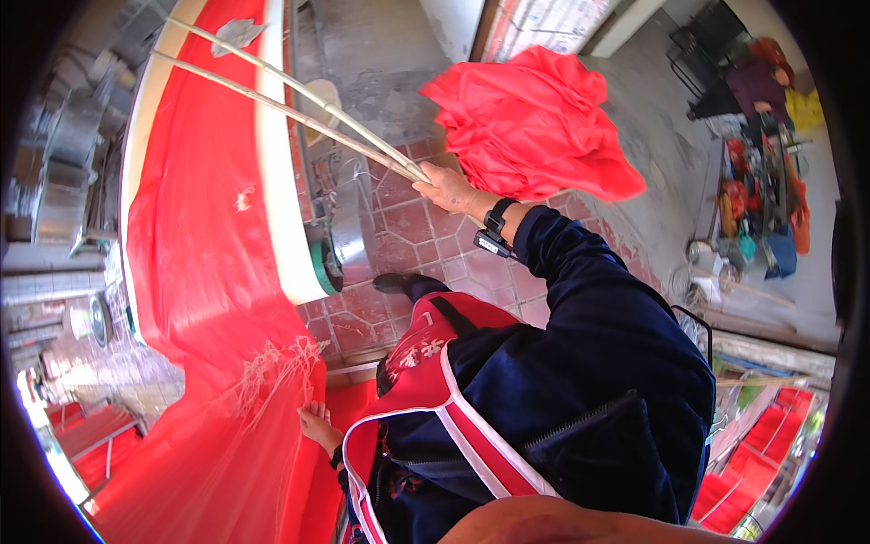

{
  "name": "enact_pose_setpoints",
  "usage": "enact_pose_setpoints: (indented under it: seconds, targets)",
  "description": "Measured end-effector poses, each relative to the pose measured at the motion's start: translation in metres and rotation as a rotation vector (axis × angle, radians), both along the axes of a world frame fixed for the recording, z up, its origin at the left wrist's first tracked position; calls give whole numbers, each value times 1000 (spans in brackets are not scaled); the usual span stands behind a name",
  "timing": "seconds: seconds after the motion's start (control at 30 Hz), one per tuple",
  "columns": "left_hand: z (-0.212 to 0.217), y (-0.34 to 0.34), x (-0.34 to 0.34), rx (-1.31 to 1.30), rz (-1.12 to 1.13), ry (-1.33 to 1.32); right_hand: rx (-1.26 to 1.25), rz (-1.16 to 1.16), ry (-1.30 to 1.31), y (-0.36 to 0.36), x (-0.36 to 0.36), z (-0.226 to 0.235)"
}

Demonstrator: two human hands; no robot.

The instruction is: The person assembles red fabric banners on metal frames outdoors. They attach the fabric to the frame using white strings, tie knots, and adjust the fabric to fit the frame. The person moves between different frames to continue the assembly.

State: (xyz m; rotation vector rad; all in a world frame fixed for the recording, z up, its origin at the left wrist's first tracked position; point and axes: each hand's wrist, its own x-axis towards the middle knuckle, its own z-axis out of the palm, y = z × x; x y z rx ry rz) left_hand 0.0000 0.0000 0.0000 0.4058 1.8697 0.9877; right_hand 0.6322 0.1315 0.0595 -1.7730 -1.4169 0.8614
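My right hand (444, 188) is closed around the ends of two thin bamboo poles (299, 95), which reach out to the upper left above a long table. Red cloth (213, 190) runs along that table and drapes off its near end toward the lower left. At the right edge of the hanging part, my left hand (317, 426) has its fingers curled on the cloth, though small in view. A tangle of pale loose threads (272, 376) lies on the cloth just above that hand. A scrap of grey cloth (237, 36) rests at the table's far end.
A big heap of red cloth (535, 122) sits ahead, right of the table, over the reddish tiled floor (421, 222). A metal sheet (352, 218) stands beside the table's cream edge (283, 172). Cluttered shelves (761, 199) and a person (759, 86) are at the far right.
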Motion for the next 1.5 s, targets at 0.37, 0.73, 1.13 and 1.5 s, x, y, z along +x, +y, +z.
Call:
enact_pose_setpoints:
  seconds: [0.37, 0.73, 1.13, 1.5]
  targets:
    - [111, 150, 159, 407, -444, -73, 119, 53, 230, -30, -15, 58]
    - [172, 217, 327, 399, -935, -133, 112, 231, 227, 5, 5, 71]
    - [109, 155, 258, 171, -437, -55, -1, 411, -46, 207, 33, -24]
    - [63, 106, 292, 41, -335, -38, 176, 356, -444, 406, 6, -57]
